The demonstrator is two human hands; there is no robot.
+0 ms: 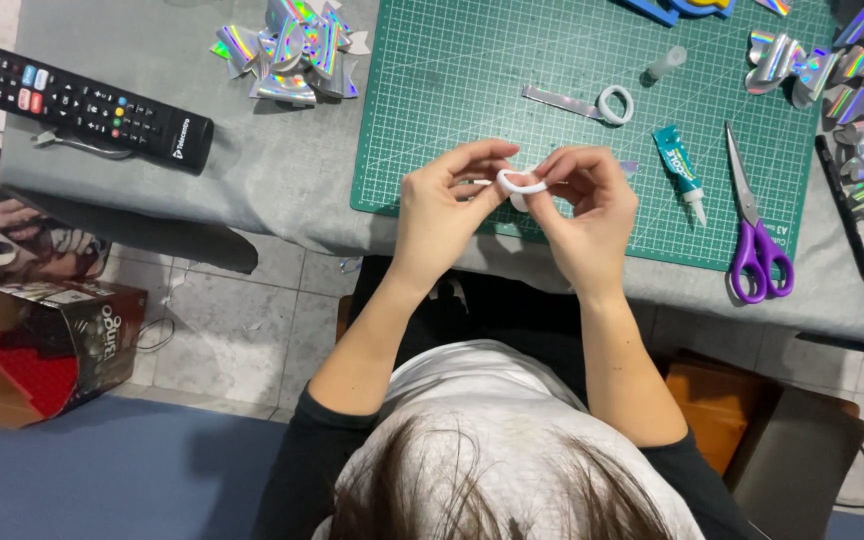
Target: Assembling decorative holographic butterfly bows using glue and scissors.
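Both hands meet over the near edge of the green mat [472, 90]. The left hand [442, 205] and the right hand [587, 215] each pinch one side of a small white loop [517, 183] with thumb and fingertips pressed together. The loop is up in the air, just above the mat.

The loop looks thin and bendy. If the fingers squeeze too hard, it could crease or pop open. If they let go, it could drop off the table to the floor.

The glue tube [679, 170] lies just right of the hands, so a sleeve could smear it. The scissors [757, 235] lie further right.

On the floor at the left, an open box [42, 345] lies on its side, with red lining showing inside.
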